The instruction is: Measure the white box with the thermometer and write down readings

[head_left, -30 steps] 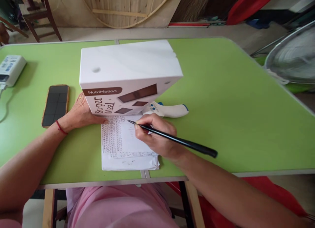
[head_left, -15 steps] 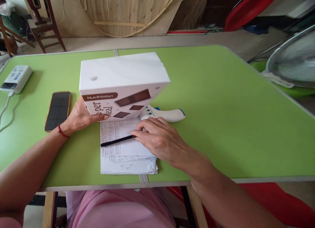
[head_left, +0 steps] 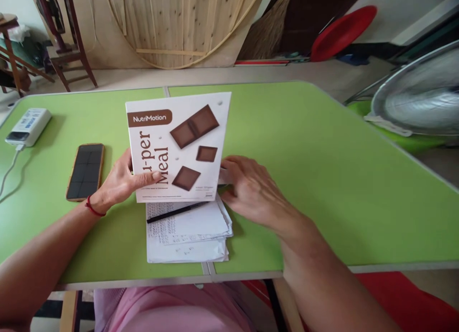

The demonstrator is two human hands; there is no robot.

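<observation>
Now that the right hand (head_left: 253, 191) has let go of the pen (head_left: 177, 211), writing looks paused and the box (head_left: 179, 150) has swung to show its front.
Left hand (head_left: 120, 179) has a firm hold on its left side, thumb across the front, over the far end of the papers (head_left: 201, 225). The other's half curled at the right edge by a pale thing (head_left: 225, 176); can't tell if it's gripping anything.

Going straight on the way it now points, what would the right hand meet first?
Most likely the white box, at its right edge: the right hand sits close beside that edge, but depth is unclear and it may pass behind.
</observation>
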